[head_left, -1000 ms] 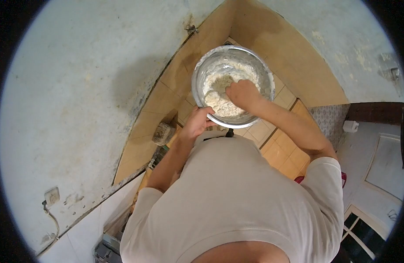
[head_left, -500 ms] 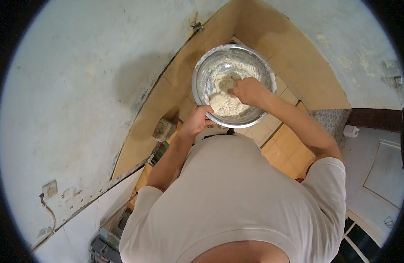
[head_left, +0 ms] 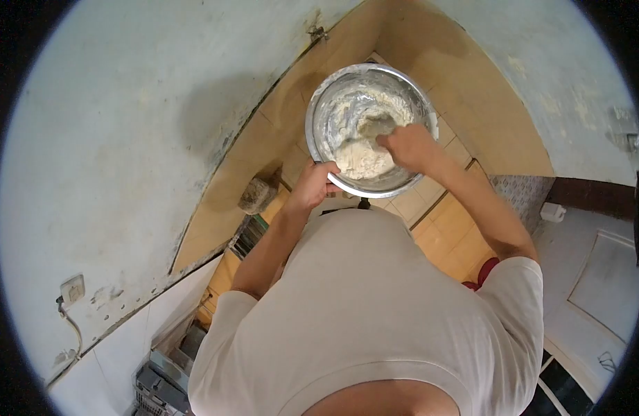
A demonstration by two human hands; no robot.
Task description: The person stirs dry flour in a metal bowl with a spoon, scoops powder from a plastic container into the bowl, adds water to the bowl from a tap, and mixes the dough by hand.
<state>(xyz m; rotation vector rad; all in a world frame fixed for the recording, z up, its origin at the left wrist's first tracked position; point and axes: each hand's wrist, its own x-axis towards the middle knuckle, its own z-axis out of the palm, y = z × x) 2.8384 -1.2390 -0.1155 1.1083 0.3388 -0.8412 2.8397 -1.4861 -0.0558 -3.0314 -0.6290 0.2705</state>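
A round metal mixing bowl (head_left: 316,149) is held out in front of my body, its open top facing me. Pale flour dough (head_left: 361,158), crumbly and uneven, lies in its lower part, with smears up the inner wall. My left hand (head_left: 314,186) grips the bowl's near left rim, thumb over the edge and fingers underneath. Over the right side of the bowl, my right hand (head_left: 411,147) is closed in a fist. A blurred greyish shape beside its fingers, against the dough, cannot be made out clearly.
Tiled walls (head_left: 465,90) meet in a corner beyond the bowl. On the left, a stone-like block (head_left: 257,195) stands near my left forearm. A wall socket (head_left: 73,289) with a cable is at far left. A white door (head_left: 597,270) is at right, grey crates (head_left: 160,381) lower left.
My right hand has moved right within the bowl, and the greyish shape by its fingers has shifted with it. The dough surface looks rearranged. My left hand keeps its grip on the rim.
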